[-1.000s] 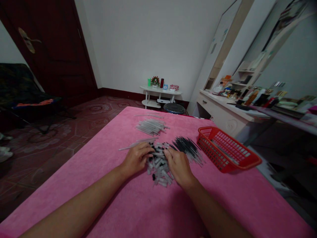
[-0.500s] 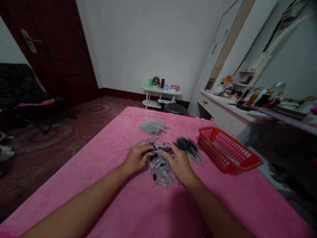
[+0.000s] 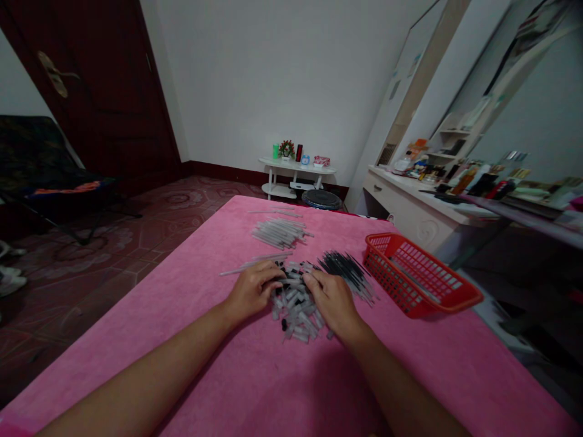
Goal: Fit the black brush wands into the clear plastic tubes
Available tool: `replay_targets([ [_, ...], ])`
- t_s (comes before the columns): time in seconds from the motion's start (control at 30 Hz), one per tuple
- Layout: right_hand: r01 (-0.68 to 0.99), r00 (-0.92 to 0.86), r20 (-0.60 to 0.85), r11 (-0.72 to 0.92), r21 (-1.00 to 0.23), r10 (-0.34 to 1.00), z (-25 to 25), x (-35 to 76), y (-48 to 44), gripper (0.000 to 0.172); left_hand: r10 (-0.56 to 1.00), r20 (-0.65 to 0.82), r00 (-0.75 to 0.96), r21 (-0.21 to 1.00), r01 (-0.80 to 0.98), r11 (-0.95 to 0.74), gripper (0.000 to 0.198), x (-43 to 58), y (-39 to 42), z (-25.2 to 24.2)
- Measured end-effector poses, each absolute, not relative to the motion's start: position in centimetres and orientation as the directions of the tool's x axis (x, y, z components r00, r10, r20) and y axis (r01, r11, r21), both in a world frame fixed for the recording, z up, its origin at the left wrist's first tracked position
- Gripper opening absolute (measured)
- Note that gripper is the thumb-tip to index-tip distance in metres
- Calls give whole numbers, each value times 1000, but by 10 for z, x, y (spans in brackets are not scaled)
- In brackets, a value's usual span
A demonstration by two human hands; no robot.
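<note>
I've got L hand (image 3: 249,291) at the L edge of the caps pile (image 3: 300,318), fingers bent, index just above thumb, tips close tog.; can't tell if they're pinching a pc or just resting on the heap. Pretty much same spot as ½ sec ago.

R hand (image 3: 334,300) is the one that's changed. ½ sec ago its thumb reached lower & further L over the pile, w/ a dark bit showing betw. thumb & fingers. Now thumb's drawn back up & R, next to the index, other fingers folded in. Tips sit at the pile's upper R; what's betw. them, if anything, I can't make out.

Pile itself is in the middle of the pink cloth (image 3: 268,388), betw. both hands: short pale tubes mostly, a few blk ones mixed in, lying every which way. One stray cap (image 3: 330,334) sits just below R wrist, same as ½ sec ago; a full sec back I couldn't see it there.

Rest is unchanged from what I see: blk rods (image 3: 344,267) fanned out just R of the pile, red basket (image 3: 392,285) further R, pale sticks (image 3: 279,233) stacked beyond, a few loose sticks (image 3: 234,270) beyond L hand.
</note>
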State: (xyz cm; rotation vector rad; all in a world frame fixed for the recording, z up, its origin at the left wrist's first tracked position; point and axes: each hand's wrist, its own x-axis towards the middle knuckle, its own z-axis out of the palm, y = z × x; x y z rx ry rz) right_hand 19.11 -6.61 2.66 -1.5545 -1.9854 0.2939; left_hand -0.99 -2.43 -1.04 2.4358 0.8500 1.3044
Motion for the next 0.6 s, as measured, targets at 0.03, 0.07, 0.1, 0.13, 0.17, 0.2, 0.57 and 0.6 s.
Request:
replay_targets([
  [0.03, 798, -144, 322, 302, -522, 936, 26, 191, -66, 28, 604, 672, 428, 470, 384, -795, 17, -10, -24, -11],
  [0.07, 791, -151, 330, 314, -525, 932, 26, 191, -66, 23, 608, 669, 428, 470, 390, -791, 17, -10, -24, -11],
  [0.1, 791, -158, 334, 321, -521, 929, 25, 191, -66, 21, 610, 666, 430, 469, 394, -790, 17, -10, -24, -11],
  [0.13, 798, -162, 328, 319, -511, 931, 25, 191, -65, 22, 607, 666, 433, 466, 394, -792, 16, -10, -23, -12],
  [0.17, 809, -162, 314, 308, -500, 935, 24, 191, -65, 27, 602, 669, 435, 462, 391, -796, 16, -10, -23, -12],
  [0.2, 819, -161, 298, 296, -491, 941, 24, 191, -65, 34, 599, 671, 437, 460, 389, -798, 16, -10, -23, -12],
  [0.57, 782, -167, 278, 298, -547, 946, 22, 189, -66, 35, 590, 678, 439, 466, 364, -806, 17, -10, -23, -13],
  [0.6, 773, -163, 295, 308, -556, 942, 22, 189, -66, 30, 591, 677, 438, 467, 366, -805, 17, -10, -23, -13],
])
